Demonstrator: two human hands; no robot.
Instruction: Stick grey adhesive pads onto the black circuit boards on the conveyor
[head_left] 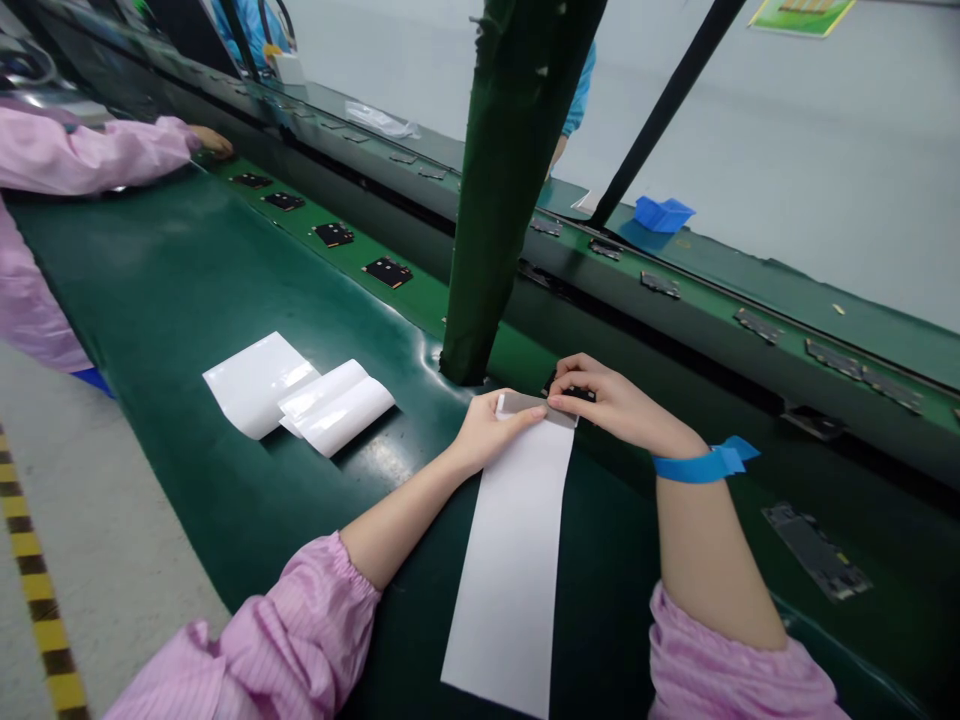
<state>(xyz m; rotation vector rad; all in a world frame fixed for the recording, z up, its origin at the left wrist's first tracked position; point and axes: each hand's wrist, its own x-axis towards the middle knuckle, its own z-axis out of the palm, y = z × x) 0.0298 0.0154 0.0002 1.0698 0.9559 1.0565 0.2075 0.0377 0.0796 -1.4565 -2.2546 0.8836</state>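
Left hand (491, 430) pinches the white paper strip (517, 560) by its grey band (521, 404), near side of the green post (510, 170); right hand (615, 402), thumb and fingertip together, pinches the band's right corner. Judgement: hold the edge taut, pinch lightly, avoid creasing.

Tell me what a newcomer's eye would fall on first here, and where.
A long white strip probably stands out first, held at its top end in the left hand and running toward the bottom edge. Next come the bright blue band on the wrist of the right hand, and the thick green post at upper centre.
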